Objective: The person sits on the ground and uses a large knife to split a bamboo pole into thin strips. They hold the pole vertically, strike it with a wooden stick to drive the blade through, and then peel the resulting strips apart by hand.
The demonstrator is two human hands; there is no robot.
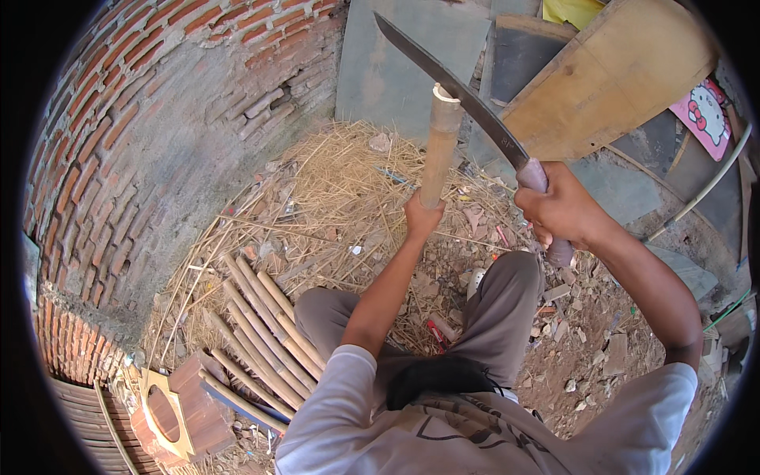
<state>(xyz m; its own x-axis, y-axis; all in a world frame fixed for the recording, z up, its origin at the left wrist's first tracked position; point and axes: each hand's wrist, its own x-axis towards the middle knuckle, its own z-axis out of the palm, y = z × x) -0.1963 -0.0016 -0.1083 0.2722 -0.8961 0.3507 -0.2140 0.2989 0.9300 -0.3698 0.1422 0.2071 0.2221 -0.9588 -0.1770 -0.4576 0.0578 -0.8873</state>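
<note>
My left hand [424,214] is wrapped round the lower part of a bamboo piece [440,150], which stands nearly upright in front of me. Its top end shows a pale, freshly cut rim. In my right hand [558,207] is the handle of a machete [483,111] with a long dark blade. The blade slants up to the left, passing at the bamboo's top end; whether it touches the rim I cannot tell. The bamboo's lower end is hidden by my left hand.
Several cut bamboo poles [265,332] lie beside my left leg. Straw and shavings [348,174] cover the ground ahead. A brick wall [134,158] curves along the left. Boards [609,71] lean at the far right, and a wooden box with a round hole [186,412] sits at the lower left.
</note>
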